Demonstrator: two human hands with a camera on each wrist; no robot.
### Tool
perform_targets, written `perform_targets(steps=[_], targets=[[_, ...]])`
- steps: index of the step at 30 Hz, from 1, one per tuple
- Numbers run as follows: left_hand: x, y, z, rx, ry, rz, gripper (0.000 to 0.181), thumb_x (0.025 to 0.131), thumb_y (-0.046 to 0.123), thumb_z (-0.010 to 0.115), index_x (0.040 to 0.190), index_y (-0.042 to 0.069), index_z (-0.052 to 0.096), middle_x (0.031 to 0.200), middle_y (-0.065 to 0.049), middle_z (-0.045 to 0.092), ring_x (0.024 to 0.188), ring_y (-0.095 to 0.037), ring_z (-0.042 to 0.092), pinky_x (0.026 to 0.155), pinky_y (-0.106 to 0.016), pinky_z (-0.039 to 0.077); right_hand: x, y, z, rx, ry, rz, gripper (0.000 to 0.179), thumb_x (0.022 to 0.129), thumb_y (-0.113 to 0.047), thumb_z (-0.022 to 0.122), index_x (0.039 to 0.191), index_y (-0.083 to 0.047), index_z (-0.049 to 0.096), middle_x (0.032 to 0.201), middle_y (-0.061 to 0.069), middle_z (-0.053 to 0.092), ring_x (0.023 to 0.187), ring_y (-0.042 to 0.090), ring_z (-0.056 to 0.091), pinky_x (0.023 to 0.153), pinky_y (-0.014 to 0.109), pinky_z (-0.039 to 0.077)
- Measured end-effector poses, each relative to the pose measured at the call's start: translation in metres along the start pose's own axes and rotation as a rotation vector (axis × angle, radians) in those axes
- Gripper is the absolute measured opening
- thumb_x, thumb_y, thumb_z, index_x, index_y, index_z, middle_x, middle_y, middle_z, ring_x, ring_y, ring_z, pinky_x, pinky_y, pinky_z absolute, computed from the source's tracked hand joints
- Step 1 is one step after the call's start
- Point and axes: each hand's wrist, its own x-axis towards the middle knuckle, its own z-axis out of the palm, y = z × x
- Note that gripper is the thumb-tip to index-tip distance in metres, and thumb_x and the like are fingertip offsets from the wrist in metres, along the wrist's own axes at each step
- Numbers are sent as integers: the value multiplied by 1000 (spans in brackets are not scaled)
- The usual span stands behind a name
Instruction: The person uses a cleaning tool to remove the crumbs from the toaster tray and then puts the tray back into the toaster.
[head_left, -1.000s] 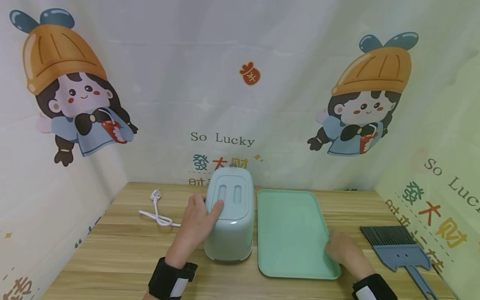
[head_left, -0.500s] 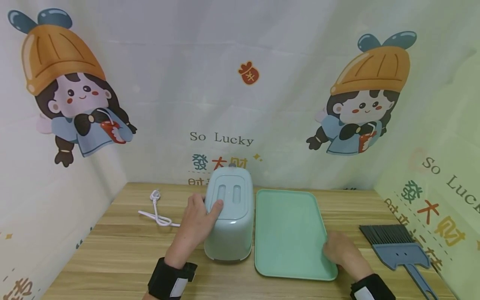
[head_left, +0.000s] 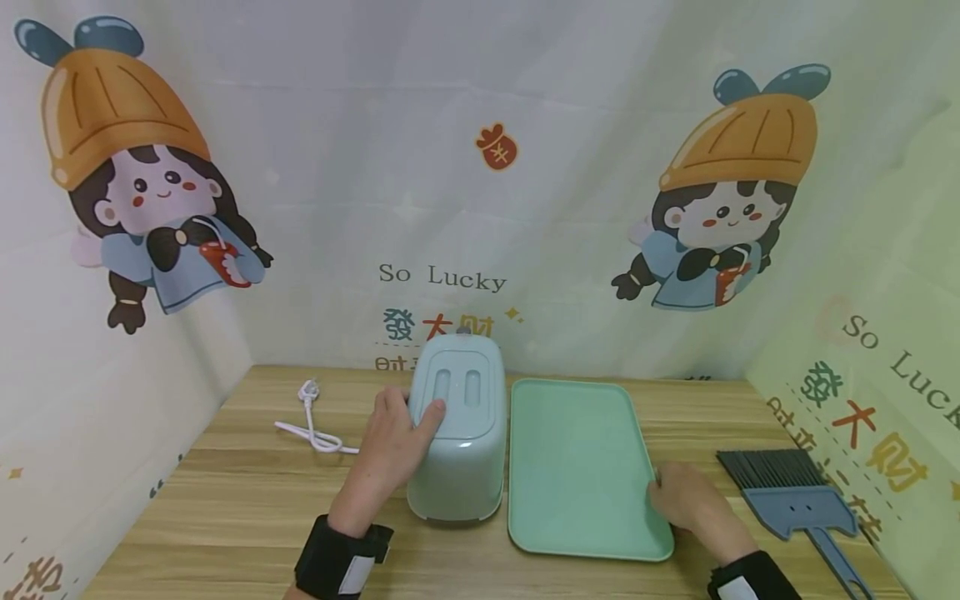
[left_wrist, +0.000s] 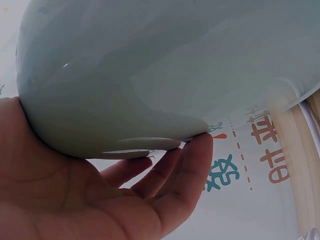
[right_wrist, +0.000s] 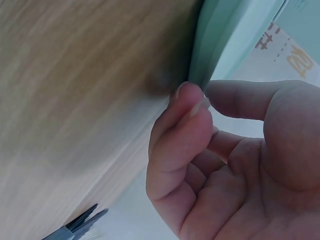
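A pale blue-green toaster [head_left: 467,467] stands on the table, its lid showing two long recesses. My left hand [head_left: 397,442] holds its left side, thumb over the lid's edge; in the left wrist view the fingers [left_wrist: 195,165] curl against the glossy shell. To the right of the toaster, a narrow gap away, lies a flat mint-green tray [head_left: 581,467]. My right hand [head_left: 686,500] is at the tray's right rim. In the right wrist view, thumb and curled fingers [right_wrist: 192,125] pinch at the tray's edge, close to the tabletop.
A white cord with a plug [head_left: 309,392] lies looped left of the toaster. At the right, a blue-grey brush [head_left: 804,504] with dark bristles rests on the wooden table [head_left: 225,500]. A printed cloth [head_left: 450,192] hangs behind and at the sides.
The tray has slid slightly left toward the toaster, my right hand moving with it, then the right wrist shifted a little right. My left hand and the toaster stay in place.
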Motion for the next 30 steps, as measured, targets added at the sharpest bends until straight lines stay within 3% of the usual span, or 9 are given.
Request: perform_targets(steps=[5, 15, 21, 24, 26, 30], targets=[[-2, -1, 0, -3, -1, -5, 62, 109, 49, 51, 141, -1, 37, 133, -19, 42, 117, -34, 48, 98, -53, 51, -1, -2, -3, -13, -2, -7, 27, 102, -9, 54, 75, -8, 55, 63, 4, 52, 51, 14, 49, 48, 25, 38], [-3, 0, 1, 1, -2, -12, 64, 109, 52, 51, 142, -1, 37, 134, -19, 43, 116, -34, 49, 97, -52, 52, -1, -6, -13, -54, 15, -14, 21, 103, -13, 54, 85, -3, 59, 72, 6, 52, 65, 20, 51, 56, 32, 40], [-2, 0, 1, 1, -3, -11, 64, 109, 52, 51, 142, -1, 37, 134, -19, 43, 116, -34, 48, 96, -50, 51, -8, -23, -15, -25, 58, -111, 14, 102, -15, 64, 95, -3, 65, 68, 1, 52, 60, 17, 49, 53, 29, 39], [-1, 0, 1, -5, -1, -6, 64, 109, 51, 51, 143, -1, 37, 133, -19, 43, 116, -34, 47, 97, -51, 50, -15, -43, -12, 69, 68, -203, 10, 102, -16, 67, 99, -7, 67, 62, -2, 52, 54, 13, 48, 49, 26, 38], [0, 0, 0, -10, 0, -4, 63, 109, 50, 51, 144, -1, 37, 133, -19, 43, 117, -34, 46, 98, -51, 49, -18, -59, -8, 193, 44, -276, 9, 103, -16, 67, 102, -7, 67, 63, 0, 56, 51, 13, 52, 47, 26, 43], [0, 0, -1, -7, 9, 6, 65, 109, 48, 52, 147, -1, 34, 137, -21, 43, 120, -36, 46, 101, -55, 48, -26, -94, 12, 552, -117, -332, 25, 105, -18, 65, 122, 0, 63, 80, 9, 69, 57, 20, 65, 53, 32, 58]])
